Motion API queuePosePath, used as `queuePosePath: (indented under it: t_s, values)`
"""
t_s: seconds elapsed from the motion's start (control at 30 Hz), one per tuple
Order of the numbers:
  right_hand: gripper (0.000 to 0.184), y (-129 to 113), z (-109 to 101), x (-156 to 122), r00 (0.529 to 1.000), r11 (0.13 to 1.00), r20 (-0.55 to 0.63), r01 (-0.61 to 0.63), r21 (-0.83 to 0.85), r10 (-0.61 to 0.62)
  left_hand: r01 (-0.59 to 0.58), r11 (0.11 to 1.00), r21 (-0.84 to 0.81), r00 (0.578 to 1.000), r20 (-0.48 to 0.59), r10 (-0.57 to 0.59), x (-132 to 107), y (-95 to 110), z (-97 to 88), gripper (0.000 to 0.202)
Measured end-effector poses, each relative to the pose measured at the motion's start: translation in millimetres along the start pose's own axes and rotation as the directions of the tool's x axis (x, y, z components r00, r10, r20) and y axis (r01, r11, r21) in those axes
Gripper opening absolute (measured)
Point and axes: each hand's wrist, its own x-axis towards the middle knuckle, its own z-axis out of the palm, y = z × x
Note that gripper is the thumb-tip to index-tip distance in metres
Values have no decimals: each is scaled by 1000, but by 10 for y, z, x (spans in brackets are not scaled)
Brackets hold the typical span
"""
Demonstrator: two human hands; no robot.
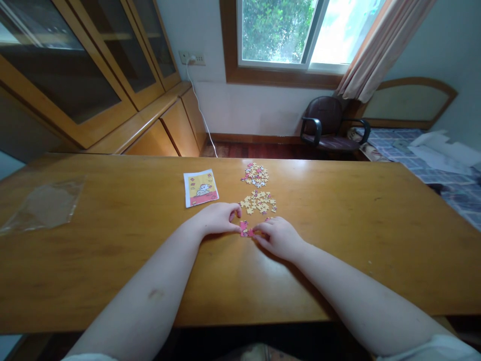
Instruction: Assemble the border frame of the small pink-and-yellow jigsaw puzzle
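A few pink jigsaw puzzle pieces (244, 230) lie joined on the table between my hands. At their left edge rests the thumb of my left hand (221, 218), its curled index finger apart from the thumb. My right hand (278, 237) pinches a small pink puzzle piece (251, 233) at the right edge of the joined ones. Its fingertips partly hide that piece. Just beyond is a loose spread of yellow puzzle pieces (258, 202). Some pink bits peek out behind my right fingers.
A heaped pile of puzzle pieces (256, 174) lies farther back. Left of it is a picture sheet (202, 188) with a white cartoon figure. A clear plastic bag (48, 205) lies at the table's left. Beyond the wooden table (338, 200) stands an armchair (328, 125).
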Motion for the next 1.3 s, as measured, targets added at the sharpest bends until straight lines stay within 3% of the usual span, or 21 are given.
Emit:
queuePosePath:
  t_s: [1.3]
  values:
    - [17,-11,-34,53,996,999,85,-26,30,24,19,996,89,998,-53,-14,6,46,31,43]
